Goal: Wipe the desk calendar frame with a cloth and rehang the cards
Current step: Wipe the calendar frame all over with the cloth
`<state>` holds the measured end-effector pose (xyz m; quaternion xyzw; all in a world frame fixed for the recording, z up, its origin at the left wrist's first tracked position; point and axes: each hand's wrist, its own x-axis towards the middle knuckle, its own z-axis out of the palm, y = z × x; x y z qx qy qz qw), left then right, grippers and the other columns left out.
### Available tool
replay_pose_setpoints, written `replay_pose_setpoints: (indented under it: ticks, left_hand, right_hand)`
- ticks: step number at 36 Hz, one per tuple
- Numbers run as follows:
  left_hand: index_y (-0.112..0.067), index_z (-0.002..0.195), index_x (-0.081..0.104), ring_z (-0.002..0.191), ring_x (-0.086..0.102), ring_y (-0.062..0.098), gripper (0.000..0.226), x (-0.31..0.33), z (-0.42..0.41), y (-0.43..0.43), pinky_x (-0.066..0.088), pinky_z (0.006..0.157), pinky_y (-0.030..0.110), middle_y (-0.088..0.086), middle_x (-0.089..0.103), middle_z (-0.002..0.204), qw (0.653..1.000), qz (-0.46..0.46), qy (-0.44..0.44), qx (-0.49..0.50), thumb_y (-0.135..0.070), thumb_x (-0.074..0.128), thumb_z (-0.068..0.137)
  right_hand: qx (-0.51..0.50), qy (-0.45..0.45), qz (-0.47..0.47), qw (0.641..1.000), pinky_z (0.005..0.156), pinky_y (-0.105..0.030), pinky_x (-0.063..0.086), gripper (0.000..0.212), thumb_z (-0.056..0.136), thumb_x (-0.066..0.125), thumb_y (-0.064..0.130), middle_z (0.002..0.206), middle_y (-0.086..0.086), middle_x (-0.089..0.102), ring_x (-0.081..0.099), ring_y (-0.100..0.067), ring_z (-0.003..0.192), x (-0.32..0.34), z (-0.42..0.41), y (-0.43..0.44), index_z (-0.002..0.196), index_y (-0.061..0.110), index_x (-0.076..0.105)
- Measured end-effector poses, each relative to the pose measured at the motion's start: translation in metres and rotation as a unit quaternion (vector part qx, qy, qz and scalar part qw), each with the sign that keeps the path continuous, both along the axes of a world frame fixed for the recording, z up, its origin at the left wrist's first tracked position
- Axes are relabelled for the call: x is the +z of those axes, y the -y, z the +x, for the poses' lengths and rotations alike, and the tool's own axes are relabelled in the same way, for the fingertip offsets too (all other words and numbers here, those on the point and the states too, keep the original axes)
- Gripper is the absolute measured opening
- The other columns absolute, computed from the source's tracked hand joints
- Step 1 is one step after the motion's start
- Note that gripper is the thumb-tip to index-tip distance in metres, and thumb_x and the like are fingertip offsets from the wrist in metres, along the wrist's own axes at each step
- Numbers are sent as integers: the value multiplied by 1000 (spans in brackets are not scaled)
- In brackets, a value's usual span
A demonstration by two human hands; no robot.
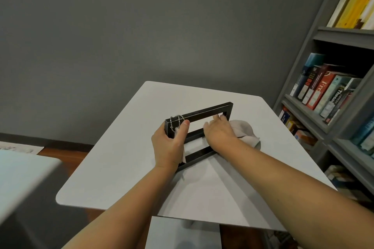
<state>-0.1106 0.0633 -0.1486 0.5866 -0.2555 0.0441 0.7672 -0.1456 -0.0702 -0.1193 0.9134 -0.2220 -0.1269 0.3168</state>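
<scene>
A black metal calendar frame (204, 113) stands on the white table (125, 147) in the head view. My left hand (169, 143) grips its left upright, thumb against the top bar by the silver rings (176, 121). A stack of pale cards (183, 156) shows below that hand. My right hand (219, 132) reaches through the frame's opening and holds a beige cloth (245, 130) bunched against the right inner side of the frame.
A grey bookshelf (327, 107) full of books stands close on the right. A second white surface (24, 176) lies at the left. A grey wall is behind the table, and a white seat or panel (182, 234) sits under the near edge.
</scene>
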Motion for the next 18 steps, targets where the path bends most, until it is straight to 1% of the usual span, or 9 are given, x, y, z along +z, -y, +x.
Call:
replay_pose_setpoints:
  ticks: [3, 5, 6, 8, 11, 13, 15, 17, 18]
  left_hand:
    - [-20, 60, 48, 50, 37, 4, 26, 0, 3, 0, 34, 51, 11, -13, 42, 50, 1000, 3, 2, 4, -33, 62, 77]
    - [-19, 61, 49, 51, 37, 5, 26, 0, 5, 0, 34, 51, 12, -9, 42, 53, 1000, 4, 3, 4, -34, 62, 77]
    - [-18, 61, 49, 51, 37, 6, 26, 0, 5, 0, 34, 50, 12, -7, 42, 54, 1000, 3, 1, 3, -35, 62, 76]
    - [-18, 61, 49, 51, 36, 6, 27, -1, 5, 1, 34, 50, 13, -7, 41, 54, 1000, 4, -2, 4, -35, 62, 77]
    - [-18, 60, 47, 51, 35, 7, 29, -2, 6, 0, 33, 50, 13, -6, 40, 54, 1000, 9, -4, 1, -36, 62, 77]
    - [-18, 59, 46, 51, 35, 7, 30, -2, 6, 0, 33, 50, 13, -6, 39, 54, 1000, 8, -9, -2, -36, 62, 77]
    - [-19, 59, 46, 51, 35, 6, 29, -2, 5, 0, 33, 49, 12, -7, 39, 53, 1000, 6, -15, -5, -36, 63, 77]
    - [-21, 59, 46, 50, 35, 6, 29, -1, 3, 2, 33, 49, 12, -8, 39, 53, 1000, 7, -18, -9, -36, 63, 77]
    - [-22, 59, 46, 50, 35, 6, 29, 0, 2, 3, 33, 49, 12, -8, 38, 53, 1000, 8, -17, -11, -35, 63, 77]
  right_hand:
    - [32, 24, 47, 998, 105, -37, 27, 63, 86, 54, 12, 123, -14, 55, 33, -29, 125, -2, -4, 5, 140, 15, 23]
    - [63, 76, 113, 989, 101, -36, 31, 60, 86, 47, 5, 118, -12, 56, 36, -29, 120, -3, -11, 11, 140, 18, 24]
    - [67, 117, 183, 974, 100, -36, 34, 61, 85, 43, 1, 117, -12, 55, 39, -28, 118, -3, -16, 16, 141, 21, 26]
    - [66, 191, 367, 908, 97, -34, 40, 65, 85, 39, -5, 111, -8, 54, 43, -22, 111, -3, -28, 20, 139, 29, 31]
    - [79, 292, 480, 823, 93, -20, 38, 54, 85, 38, -5, 95, -4, 59, 46, -10, 101, -3, -46, 25, 129, 25, 48]
    - [68, 403, 488, 772, 82, -5, 35, 39, 85, 44, -4, 98, -8, 60, 49, -10, 96, 7, -58, 32, 115, 18, 57]
    - [51, 514, 456, 725, 71, 0, 35, 24, 85, 50, -3, 97, -5, 61, 53, -11, 89, 19, -68, 41, 103, 9, 61]
    - [18, 578, 418, 700, 67, -9, 39, 17, 87, 53, 0, 95, -4, 62, 54, -13, 87, 24, -75, 48, 99, 5, 63]
    - [3, 584, 400, 707, 69, -15, 39, 16, 87, 54, 2, 97, -6, 62, 54, -15, 90, 22, -75, 50, 99, 5, 65]
